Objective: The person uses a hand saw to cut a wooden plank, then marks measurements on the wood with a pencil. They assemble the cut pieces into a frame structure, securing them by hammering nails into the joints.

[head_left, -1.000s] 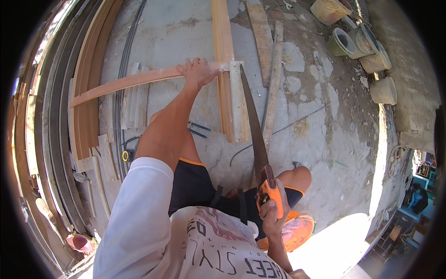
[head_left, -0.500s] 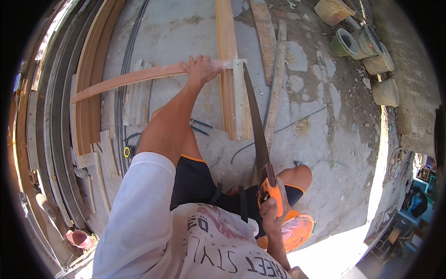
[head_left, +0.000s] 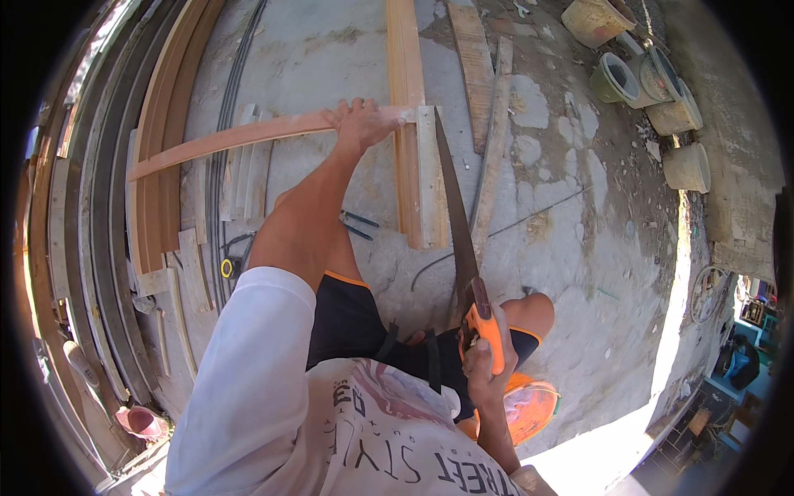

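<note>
My right hand [head_left: 490, 364] is wrapped round the orange handle of a handsaw [head_left: 460, 219]. The long dark blade points away from me, and its far tip is at the right end of a reddish wooden strip [head_left: 248, 138]. My left hand [head_left: 364, 124] grips that strip near the same end, fingers over its far edge. The strip lies crosswise over a long wooden beam [head_left: 405, 58] on the ground. A short pale board [head_left: 428, 178] runs along the beam's right side, close to the blade.
Long planks [head_left: 157, 149] and dark metal bars [head_left: 98, 215] lie at the left. A tape measure [head_left: 228, 268] and pliers-like handles [head_left: 357, 225] rest on the concrete. Several buckets [head_left: 686, 168] stand at the far right. An orange bucket [head_left: 529, 411] is beside my right forearm.
My right hand and the saw have moved slightly forward, away from my body. My left hand holds its place on the strip.
</note>
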Available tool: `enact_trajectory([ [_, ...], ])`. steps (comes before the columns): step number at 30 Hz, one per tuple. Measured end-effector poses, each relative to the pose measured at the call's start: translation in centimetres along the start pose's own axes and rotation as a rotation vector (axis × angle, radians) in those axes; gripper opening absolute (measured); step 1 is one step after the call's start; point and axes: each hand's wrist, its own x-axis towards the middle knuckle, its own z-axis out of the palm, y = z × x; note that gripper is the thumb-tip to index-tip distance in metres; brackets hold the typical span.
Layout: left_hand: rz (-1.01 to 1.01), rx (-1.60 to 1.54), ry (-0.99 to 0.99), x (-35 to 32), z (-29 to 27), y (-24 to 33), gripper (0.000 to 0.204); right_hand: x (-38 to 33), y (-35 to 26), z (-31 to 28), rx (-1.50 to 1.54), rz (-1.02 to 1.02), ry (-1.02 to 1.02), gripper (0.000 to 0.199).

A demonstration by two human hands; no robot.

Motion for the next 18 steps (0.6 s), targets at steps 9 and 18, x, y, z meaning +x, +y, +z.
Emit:
enact_trajectory([
  [9, 0.018, -0.016, -0.009, 0.9, 0.8, 0.3, 0.095, 16.0, 0.4, 5.0, 0.193, 0.119, -0.013, 0.045],
  [18, -0.013, -0.011, 0.017, 0.5, 1.0, -0.2, 0.097, -3.1, 1.9, -1.2, -0.057, 0.005, 0.021, 0.07],
])
